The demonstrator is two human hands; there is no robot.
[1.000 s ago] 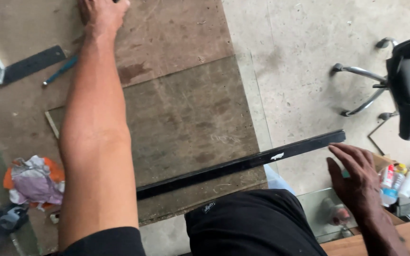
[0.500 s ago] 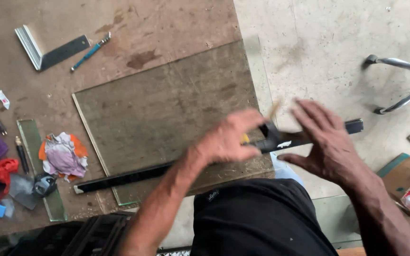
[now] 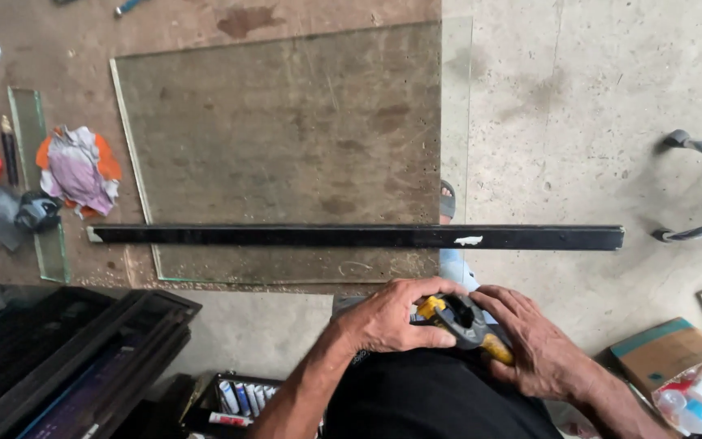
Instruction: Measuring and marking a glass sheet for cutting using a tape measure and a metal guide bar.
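Two hands meet just below the near edge of the glass sheet (image 3: pixel 286 146), and that sheet is our landmark in the head view. Our left hand (image 3: pixel 396 317) is curled over the top of a black spring clamp (image 3: pixel 463 319) with yellow tips, and our right hand (image 3: pixel 534 345) wraps it from the other side (so both hold the one clamp, close to the body). Between the hands and the sheet's middle lies a long black bar (image 3: pixel 351 236), resting across the glass near its near edge and running well past its right side over the concrete floor (image 3: pixel 595 97). Left of the sheet, on the brown counter (image 3: pixel 67 49), we see a bundle of rags (image 3: pixel 79 169) and a narrow glass strip (image 3: pixel 38 187).
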